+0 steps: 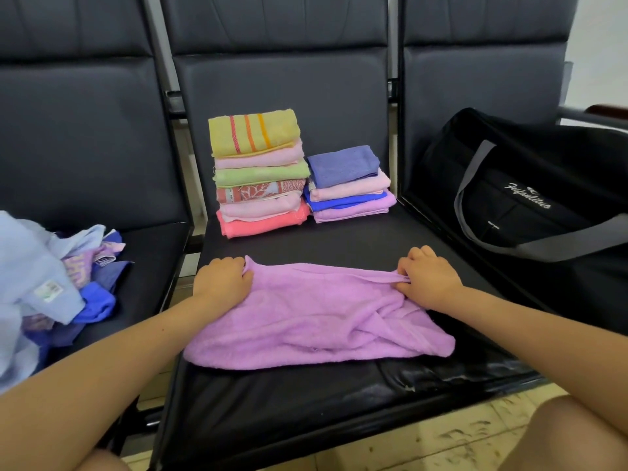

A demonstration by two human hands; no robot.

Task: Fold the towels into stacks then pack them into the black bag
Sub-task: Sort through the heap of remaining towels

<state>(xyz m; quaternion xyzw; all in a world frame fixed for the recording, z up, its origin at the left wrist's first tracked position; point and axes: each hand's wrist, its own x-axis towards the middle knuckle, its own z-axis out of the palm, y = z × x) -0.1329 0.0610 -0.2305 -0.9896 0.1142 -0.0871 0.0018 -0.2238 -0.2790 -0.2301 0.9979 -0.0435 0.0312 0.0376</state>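
Observation:
A lilac towel lies spread and rumpled on the middle black seat. My left hand pinches its far left corner and my right hand pinches its far right edge. Behind it stand two stacks of folded towels: a taller stack topped by a yellow striped towel, and a lower stack topped by a blue-violet one. The black bag with grey straps sits on the right seat. A heap of unfolded towels lies on the left seat.
Three dark padded chairs stand in a row with metal frames between them. Tiled floor shows at the lower right, and my knees edge into the bottom of the view.

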